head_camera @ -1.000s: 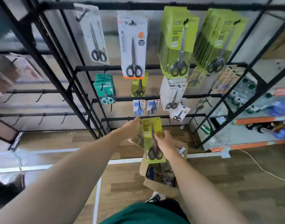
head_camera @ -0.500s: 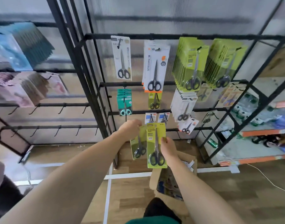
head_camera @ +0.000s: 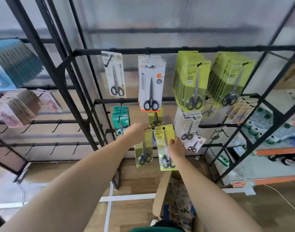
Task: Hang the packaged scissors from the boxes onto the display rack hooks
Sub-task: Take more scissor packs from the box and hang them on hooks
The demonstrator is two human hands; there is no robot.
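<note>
Left hand [head_camera: 136, 133]: gripping the top of a green scissors pack [head_camera: 144, 148].
Right hand [head_camera: 176, 148]: pinching a second green pack [head_camera: 164, 141] just right of it.

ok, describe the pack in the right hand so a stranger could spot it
Start at the black display rack, then drop to the two hands before its lower rows. The right hand pinches a lime-green scissors pack; unlike the left hand's pack, it faces the camera squarely, hang hole showing.

Both hands are higher and nearer the rack than a second ago. The left hand [head_camera: 137, 133] lifts its green scissors pack [head_camera: 143, 148] away from the right hand [head_camera: 176, 148], whose own green scissors pack [head_camera: 165, 144] now hangs apart beside it. The cardboard box [head_camera: 160, 195] sits lower in view.
</note>
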